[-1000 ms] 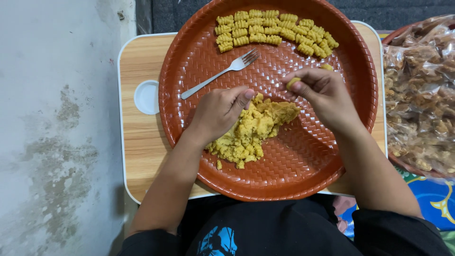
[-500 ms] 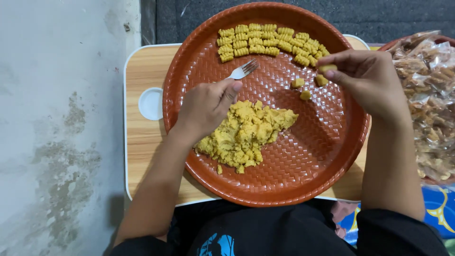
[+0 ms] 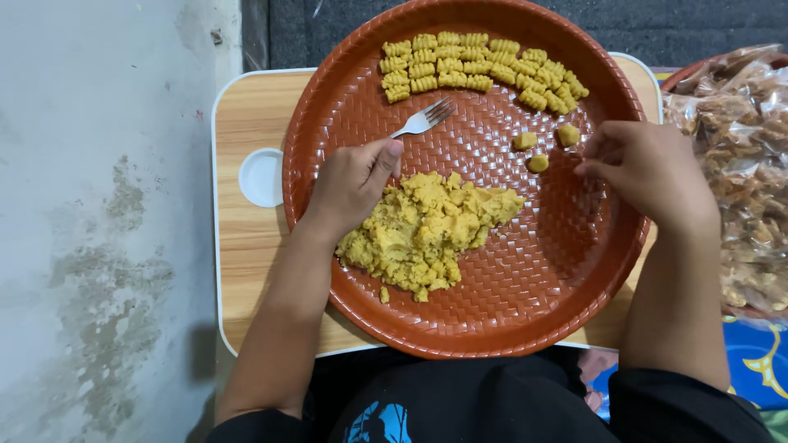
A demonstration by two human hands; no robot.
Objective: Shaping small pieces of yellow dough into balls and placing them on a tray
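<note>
The left hand (image 3: 353,184) held a fork (image 3: 423,121) in a closed grip beside crumbly yellow dough (image 3: 427,230); the right hand's (image 3: 648,168) grip pinched narrowly, contents unclear, near three small dough lumps (image 3: 538,163).

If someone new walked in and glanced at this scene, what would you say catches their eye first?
The big reddish-brown woven tray fills the view, set on a small wooden table. At its middle lies a heap of yellow dough, and along its far rim run neat rows of ridged yellow pieces. The left hand holds a fork beside the heap, while the right hand rests near three small dough lumps.
</note>
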